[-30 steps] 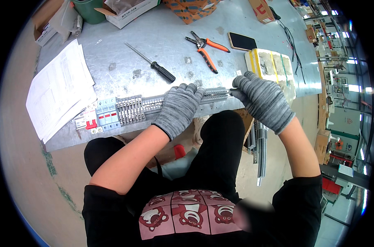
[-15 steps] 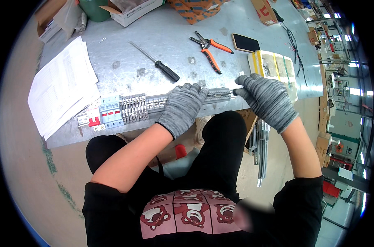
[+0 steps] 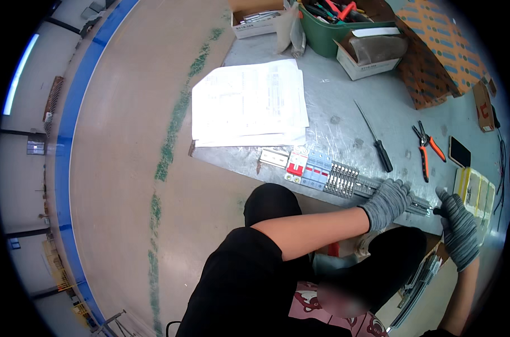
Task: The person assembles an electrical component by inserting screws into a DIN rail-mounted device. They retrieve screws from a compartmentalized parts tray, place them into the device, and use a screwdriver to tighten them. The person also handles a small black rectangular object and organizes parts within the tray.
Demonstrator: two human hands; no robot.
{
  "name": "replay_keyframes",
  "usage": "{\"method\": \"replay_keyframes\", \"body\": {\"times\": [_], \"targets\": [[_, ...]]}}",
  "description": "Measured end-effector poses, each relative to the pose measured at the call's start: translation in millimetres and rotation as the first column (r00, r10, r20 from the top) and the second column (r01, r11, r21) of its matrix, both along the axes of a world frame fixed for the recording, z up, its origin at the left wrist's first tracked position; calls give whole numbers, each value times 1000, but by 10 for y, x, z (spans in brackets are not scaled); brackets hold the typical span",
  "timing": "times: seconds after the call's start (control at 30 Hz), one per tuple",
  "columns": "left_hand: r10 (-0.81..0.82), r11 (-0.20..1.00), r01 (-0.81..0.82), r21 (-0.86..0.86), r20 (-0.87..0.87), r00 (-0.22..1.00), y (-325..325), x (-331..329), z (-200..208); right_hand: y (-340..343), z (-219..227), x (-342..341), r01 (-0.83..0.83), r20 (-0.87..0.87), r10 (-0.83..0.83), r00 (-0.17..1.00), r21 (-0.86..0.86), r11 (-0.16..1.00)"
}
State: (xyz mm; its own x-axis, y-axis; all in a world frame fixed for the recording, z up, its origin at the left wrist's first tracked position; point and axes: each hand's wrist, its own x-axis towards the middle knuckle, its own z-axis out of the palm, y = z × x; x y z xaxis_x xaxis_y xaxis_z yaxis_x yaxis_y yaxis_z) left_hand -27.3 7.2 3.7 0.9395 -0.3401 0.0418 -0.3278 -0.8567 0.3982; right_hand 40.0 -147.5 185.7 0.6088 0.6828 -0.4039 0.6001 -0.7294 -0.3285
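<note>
- We see bare brown floor [image 3: 126, 168] on the left, with a grey metal bench [image 3: 345, 84] beginning to its right.
- A stack of white printed paper sheets [image 3: 248, 104] lies flat near the bench's front-left corner.
- Behind it stand a small white cardboard box [image 3: 254, 21], a green plastic bin of tools [image 3: 345, 25] and a second white cardboard box [image 3: 370, 53].
- At the front edge lies a long metal mounting rail [image 3: 356, 182] carrying red, blue and grey clip-on electrical modules [image 3: 317, 168] at its left end.
- Our left hand [image 3: 387, 202], in a grey knitted glove, rests on the rail right of the modules; its grip is closed down over the rail.
- A black-handled screwdriver [image 3: 376, 140] lies beyond that hand, well apart from it.
- Orange-handled pliers [image 3: 426, 149] and a dark smartphone [image 3: 460, 151] lie further right.
- Our right hand [image 3: 457, 224], gloved likewise, is at the rail's right end; its fingers curl there, yet we cannot tell whether the grip actually holds the end.
- A yellow compartment case [image 3: 477, 188] sits just behind the right hand.
</note>
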Motion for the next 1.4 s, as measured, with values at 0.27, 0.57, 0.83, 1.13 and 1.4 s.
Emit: {"method": "replay_keyframes", "body": {"times": [0.27,0.57,0.83,1.13,1.4], "targets": [[8,1000,-8,-12,10,1000,-73,25,-62,-177,-90,28,-245,402,243,883,-49,968],[25,999,-23,-31,41,999,-103,30,-126,-173,-117,56,-94,303,91,949,-3,996],[17,1000,-16,-13,30,999,-89,29,-109,-254,-165,67,11,63,-21,998,161,987],[13,1000,-13,14,4,1000,-80,34,-43,-171,-193,24,-11,179,-21,984,176,984],[-9,1000,9,0,1,1000,-42,33,-26,-43,-110,-41,-186,461,134,877,70,980]]}}
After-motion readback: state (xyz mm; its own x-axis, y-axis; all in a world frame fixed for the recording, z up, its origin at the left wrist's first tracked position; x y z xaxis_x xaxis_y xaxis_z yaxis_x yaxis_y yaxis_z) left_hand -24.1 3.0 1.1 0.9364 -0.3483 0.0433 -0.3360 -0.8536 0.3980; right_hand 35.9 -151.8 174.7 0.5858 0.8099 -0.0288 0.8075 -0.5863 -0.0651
